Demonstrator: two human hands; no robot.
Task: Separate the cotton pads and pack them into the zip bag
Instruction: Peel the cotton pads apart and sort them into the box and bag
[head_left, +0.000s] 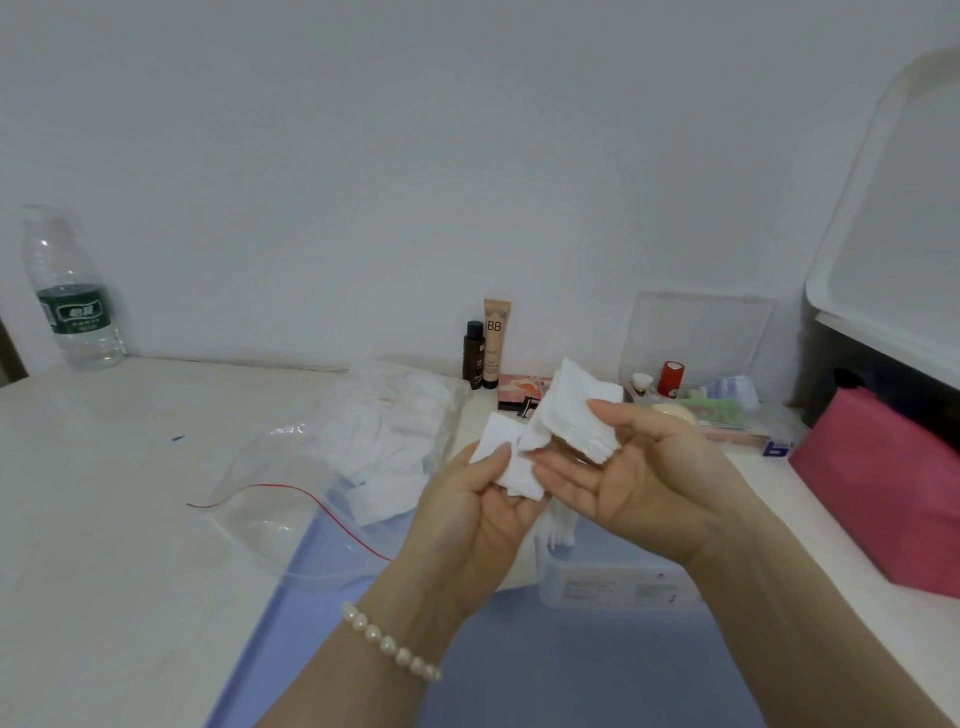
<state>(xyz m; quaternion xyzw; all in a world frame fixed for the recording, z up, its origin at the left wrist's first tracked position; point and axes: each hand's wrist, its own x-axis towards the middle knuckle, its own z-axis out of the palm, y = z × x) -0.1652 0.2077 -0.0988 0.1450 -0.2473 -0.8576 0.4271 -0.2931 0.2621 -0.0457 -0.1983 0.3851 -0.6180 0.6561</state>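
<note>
The left hand (483, 514) pinches one cotton pad (511, 467) while the right hand (644, 467) grips the stack (576, 415), so a hurried pull could drag several pads loose.

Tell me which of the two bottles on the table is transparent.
The water bottle with the green label, standing far left by the wall. The small bottle beside the BB cream tube is dark and opaque.

A stack of white square cotton pads (576, 418) is held tilted above the desk's middle, with one or two separated pads (511, 462) just beside it, lower left. The clear zip bag (337, 467), red-lined mouth open toward the desk's front edge, lies left of them, holding white pads.
</note>
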